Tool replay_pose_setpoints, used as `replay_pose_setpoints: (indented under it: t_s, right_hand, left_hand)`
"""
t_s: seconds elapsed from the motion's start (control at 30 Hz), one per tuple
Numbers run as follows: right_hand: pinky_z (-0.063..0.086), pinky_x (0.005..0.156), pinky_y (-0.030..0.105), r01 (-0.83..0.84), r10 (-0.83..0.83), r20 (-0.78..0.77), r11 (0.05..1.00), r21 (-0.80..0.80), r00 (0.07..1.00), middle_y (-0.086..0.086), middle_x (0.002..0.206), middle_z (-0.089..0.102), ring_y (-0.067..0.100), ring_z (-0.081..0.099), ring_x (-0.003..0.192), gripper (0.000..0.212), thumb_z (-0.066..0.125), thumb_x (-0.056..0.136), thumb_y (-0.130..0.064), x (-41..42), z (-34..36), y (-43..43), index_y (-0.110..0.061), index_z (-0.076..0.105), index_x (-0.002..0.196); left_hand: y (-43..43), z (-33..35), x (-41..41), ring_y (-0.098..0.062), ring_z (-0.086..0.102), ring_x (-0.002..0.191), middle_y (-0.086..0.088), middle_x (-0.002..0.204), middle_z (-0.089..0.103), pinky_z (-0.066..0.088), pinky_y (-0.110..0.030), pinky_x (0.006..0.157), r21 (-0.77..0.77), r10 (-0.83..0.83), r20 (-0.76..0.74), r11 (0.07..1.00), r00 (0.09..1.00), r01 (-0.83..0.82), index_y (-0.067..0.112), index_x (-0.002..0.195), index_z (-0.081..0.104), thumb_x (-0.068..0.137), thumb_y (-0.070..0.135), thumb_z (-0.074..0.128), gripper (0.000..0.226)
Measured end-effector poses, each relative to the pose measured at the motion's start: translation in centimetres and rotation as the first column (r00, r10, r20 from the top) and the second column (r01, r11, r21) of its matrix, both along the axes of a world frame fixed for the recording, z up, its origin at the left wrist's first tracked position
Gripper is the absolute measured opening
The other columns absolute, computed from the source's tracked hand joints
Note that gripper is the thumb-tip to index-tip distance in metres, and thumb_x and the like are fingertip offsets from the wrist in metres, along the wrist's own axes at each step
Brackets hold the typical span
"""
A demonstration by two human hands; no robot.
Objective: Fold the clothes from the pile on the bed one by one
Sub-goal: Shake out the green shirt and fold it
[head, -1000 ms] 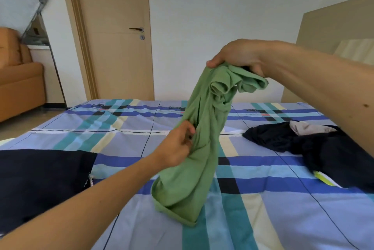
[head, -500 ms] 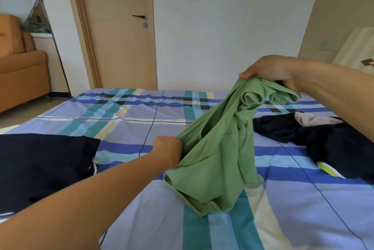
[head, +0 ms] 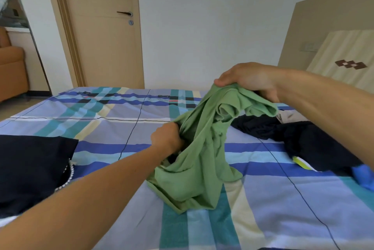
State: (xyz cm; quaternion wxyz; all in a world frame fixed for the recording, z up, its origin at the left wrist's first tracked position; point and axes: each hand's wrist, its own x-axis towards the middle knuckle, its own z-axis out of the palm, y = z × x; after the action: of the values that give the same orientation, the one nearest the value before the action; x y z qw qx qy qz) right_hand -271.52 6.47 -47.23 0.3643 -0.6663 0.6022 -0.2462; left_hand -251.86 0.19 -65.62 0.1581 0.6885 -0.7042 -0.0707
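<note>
A crumpled green garment (head: 200,160) hangs between my hands above the plaid bed (head: 113,128). My right hand (head: 249,79) grips its bunched top, raised over the middle of the bed. My left hand (head: 167,138) is lower and grips a side edge, with its fingers tucked into the fabric. The garment's lower end rests on the bedcover. A pile of dark clothes (head: 307,140) with a pale piece on top lies at the right. A dark folded garment (head: 30,168) with a beaded trim lies flat at the left.
A closed wooden door (head: 105,27) and a white wall stand beyond the bed's far edge. An orange sofa (head: 11,69) is at the far left. The headboard (head: 334,33) rises at the right. A blue item (head: 364,176) and a yellow-green tag sit by the dark pile.
My right hand has come down and moved right with the garment's top. My left hand has shifted left and deeper into the fabric, spreading the garment wider over the bed.
</note>
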Motion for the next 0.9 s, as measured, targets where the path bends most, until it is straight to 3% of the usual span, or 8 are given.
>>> replay_pose_setpoints:
  t_s: [0.1, 0.23, 0.37, 0.47, 0.6, 0.7, 0.83, 0.9]
  right_hand:
    - [0.055, 0.049, 0.033, 0.129, -0.129, -0.001, 0.991, -0.037, 0.992, 0.016, 0.088, 0.071, 0.026, 0.065, 0.063, 0.032, 0.062, 0.098, -0.033, -3.0, -0.2, -0.5, -0.003, 0.070, 0.107]
    - [0.057, 0.079, 0.044, 0.259, -0.265, -0.043, 0.959, -0.114, 0.963, 0.020, 0.100, 0.072, 0.034, 0.069, 0.085, 0.029, 0.062, 0.097, -0.029, -6.3, -1.7, -1.7, -0.002, 0.070, 0.104]
    - [0.048, 0.080, 0.033, 0.248, -0.288, -0.249, 0.952, -0.179, 0.925, 0.012, 0.101, 0.068, 0.029, 0.063, 0.089, 0.030, 0.060, 0.099, -0.029, -7.4, -3.0, -2.9, 0.000, 0.066, 0.097]
    - [0.037, 0.079, 0.027, 0.201, -0.264, -0.379, 0.959, -0.198, 0.887, 0.010, 0.103, 0.055, 0.023, 0.051, 0.094, 0.024, 0.054, 0.102, -0.027, -7.3, -3.7, -3.5, -0.010, 0.059, 0.086]
    - [0.040, 0.073, 0.029, 0.241, -0.317, -0.282, 0.932, -0.272, 0.906, 0.013, 0.097, 0.063, 0.030, 0.060, 0.095, 0.029, 0.058, 0.100, -0.026, -7.9, -4.2, -4.8, -0.006, 0.066, 0.081]
    - [0.049, 0.083, 0.033, 0.267, -0.353, -0.218, 0.900, -0.344, 0.910, 0.015, 0.095, 0.070, 0.033, 0.064, 0.096, 0.030, 0.059, 0.098, -0.024, -8.4, -3.9, -5.7, 0.000, 0.073, 0.088]
    - [0.045, 0.070, 0.032, 0.245, -0.315, -0.120, 0.884, -0.399, 0.941, 0.014, 0.079, 0.065, 0.031, 0.061, 0.078, 0.038, 0.057, 0.100, -0.026, -8.0, -3.7, -5.9, 0.004, 0.065, 0.079]
    - [0.034, 0.059, 0.029, 0.186, -0.232, -0.065, 0.893, -0.409, 0.971, 0.010, 0.065, 0.050, 0.023, 0.049, 0.063, 0.039, 0.056, 0.101, -0.031, -7.1, -3.5, -4.9, -0.006, 0.056, 0.071]
  left_hand:
    - [-1.4, 1.5, 1.2, -0.028, 0.065, 0.087, -0.006, 0.094, 0.060, 0.054, -0.035, 0.072, 0.179, -0.134, 0.118, 0.977, 0.984, 0.112, 0.012, 0.099, 0.059, 0.088, 0.019, 0.060, 0.014]
    - [-2.9, 6.2, 1.9, -0.023, 0.070, 0.064, -0.015, 0.085, 0.066, 0.062, -0.034, 0.060, 0.434, -0.044, -0.314, 0.882, 0.948, 0.184, 0.003, 0.100, 0.058, 0.096, -0.001, 0.047, 0.013]
    - [-4.0, 13.1, 2.7, -0.022, 0.071, 0.065, -0.017, 0.081, 0.070, 0.062, -0.032, 0.061, 0.420, 0.064, -0.670, 0.854, 0.739, 0.307, -0.003, 0.100, 0.060, 0.097, -0.007, 0.034, 0.026]
    - [-3.5, 18.2, 2.6, -0.017, 0.072, 0.062, -0.011, 0.080, 0.073, 0.061, -0.030, 0.062, 0.400, 0.039, -0.733, 0.832, 0.679, 0.385, 0.000, 0.099, 0.065, 0.103, 0.008, 0.041, 0.025]
    - [-1.8, 24.1, 3.2, -0.017, 0.074, 0.076, -0.010, 0.098, 0.076, 0.062, -0.032, 0.072, 0.378, -0.121, -0.610, 0.825, 0.783, 0.421, 0.005, 0.107, 0.069, 0.089, 0.024, 0.068, 0.026]
    - [-1.2, 26.3, 4.4, -0.023, 0.071, 0.094, -0.011, 0.112, 0.074, 0.059, -0.036, 0.087, 0.413, -0.268, -0.264, 0.837, 0.927, 0.360, 0.010, 0.117, 0.068, 0.083, 0.006, 0.073, 0.034]
    - [-0.6, 25.7, 4.6, -0.025, 0.062, 0.080, -0.014, 0.108, 0.065, 0.052, -0.031, 0.063, 0.088, -0.197, 0.200, 0.979, 0.960, 0.182, 0.011, 0.101, 0.064, 0.089, -0.004, 0.054, 0.021]
    - [-0.8, 25.2, 5.0, -0.024, 0.061, 0.078, -0.015, 0.106, 0.063, 0.053, -0.029, 0.057, 0.003, -0.146, 0.098, 0.989, 0.984, 0.146, 0.007, 0.097, 0.061, 0.096, 0.003, 0.049, 0.012]
